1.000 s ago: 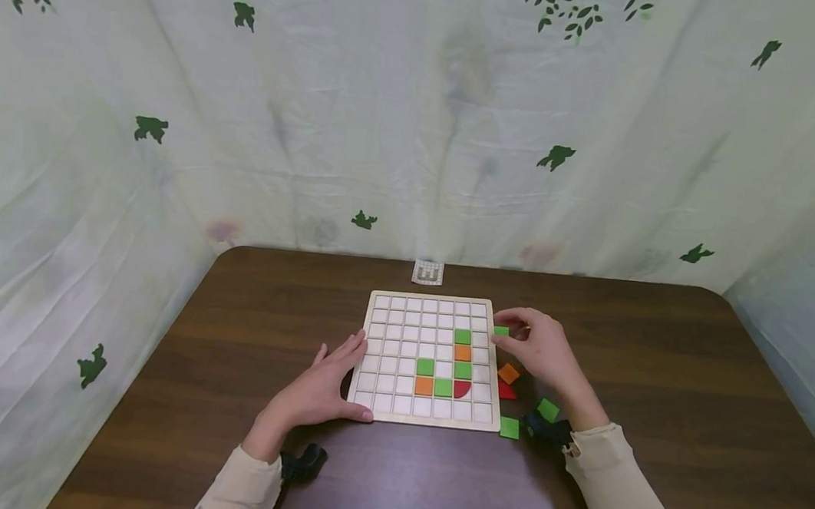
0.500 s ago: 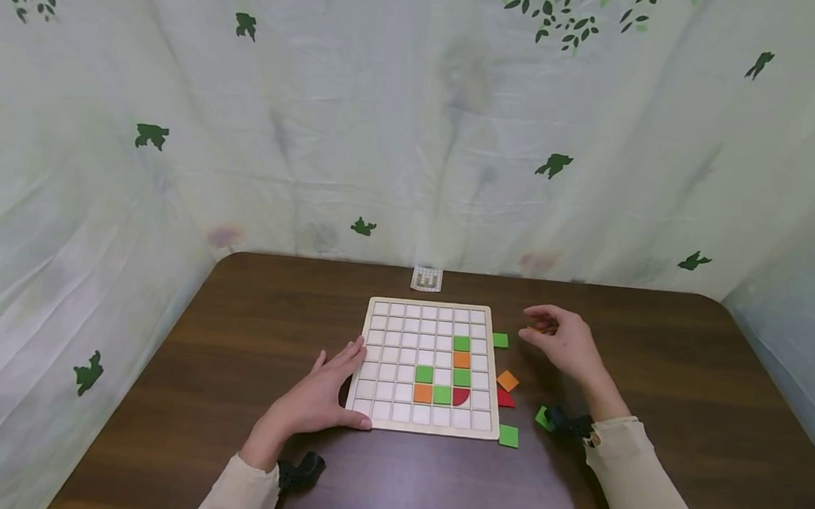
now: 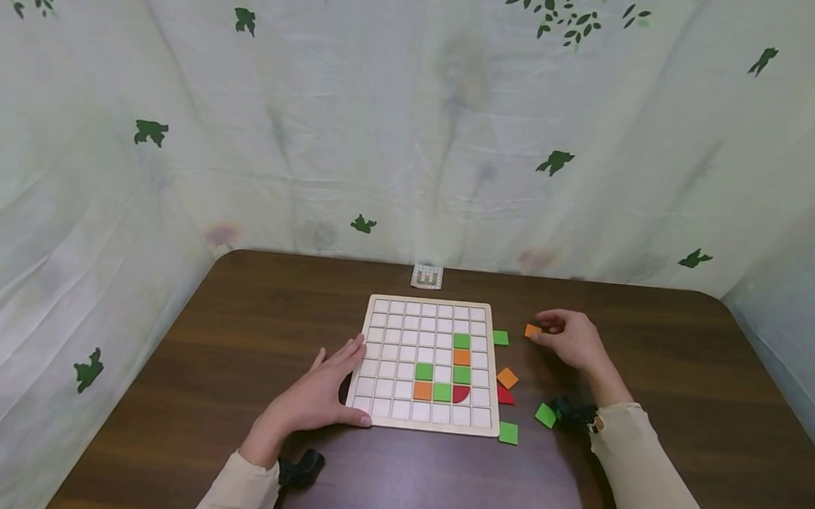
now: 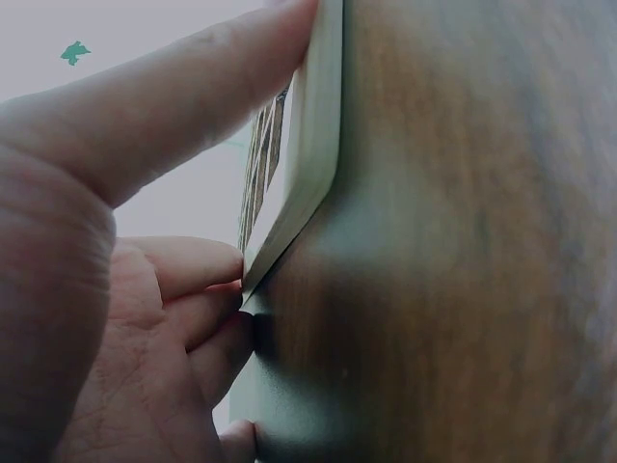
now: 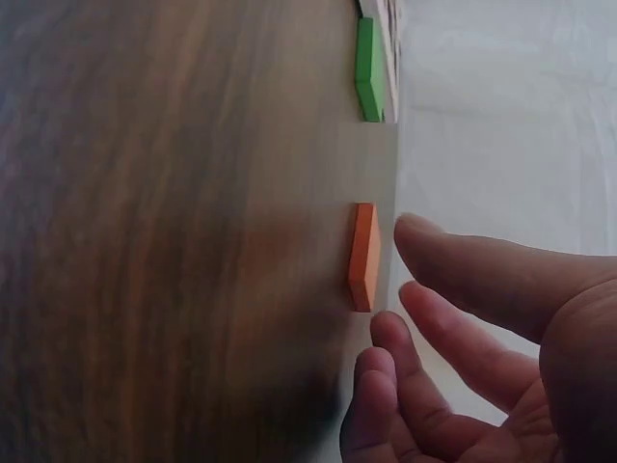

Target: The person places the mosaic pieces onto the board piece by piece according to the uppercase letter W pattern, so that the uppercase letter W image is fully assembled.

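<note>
A square wooden grid board (image 3: 396,345) lies on the table, with green and orange square tiles and a red rounded tile in its right half. My left hand (image 3: 317,388) rests against the board's near left corner, fingers straight along the left side and thumb on the near edge. Right of the board, an orange tile (image 3: 532,331) lies on the table. Just beyond it is my right hand (image 3: 572,344). In the right wrist view the thumb and fingertips are spread apart beside the orange tile (image 5: 363,258), with nothing between them.
A green tile (image 3: 501,338) lies against the board's right side. Further down are another orange tile (image 3: 508,378), a red piece (image 3: 504,396) and two green tiles, one (image 3: 509,433) at the near right corner. A small printed grid card (image 3: 426,276) lies at the table's back edge.
My right hand has moved rightward from the green tile at the board's edge to beside the orange tile, which now shows clear of the fingers. My left hand has stayed put.
</note>
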The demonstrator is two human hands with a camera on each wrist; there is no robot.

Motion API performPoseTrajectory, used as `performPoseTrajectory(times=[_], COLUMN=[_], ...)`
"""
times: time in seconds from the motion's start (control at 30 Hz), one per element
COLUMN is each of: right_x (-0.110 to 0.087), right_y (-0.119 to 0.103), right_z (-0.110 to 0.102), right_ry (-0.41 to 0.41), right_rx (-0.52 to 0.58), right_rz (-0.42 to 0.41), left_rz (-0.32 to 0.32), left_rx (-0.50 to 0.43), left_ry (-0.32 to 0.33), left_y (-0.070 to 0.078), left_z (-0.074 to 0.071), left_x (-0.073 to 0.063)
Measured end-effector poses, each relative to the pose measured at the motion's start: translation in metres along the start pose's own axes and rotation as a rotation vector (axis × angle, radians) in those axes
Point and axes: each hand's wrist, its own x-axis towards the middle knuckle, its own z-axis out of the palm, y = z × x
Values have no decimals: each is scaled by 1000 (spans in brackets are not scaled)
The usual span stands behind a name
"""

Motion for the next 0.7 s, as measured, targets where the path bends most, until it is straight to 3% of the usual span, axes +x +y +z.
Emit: performPoseTrajectory(times=[0.7], right_x=[4], right_y=[6], right_z=[0], right_ry=[-39], right_rx=[-65], right_rz=[-27], left_rz=[-3], left_rx=[5], left_ry=[-3], left_y=[-2], left_z=[1], left_x=[1])
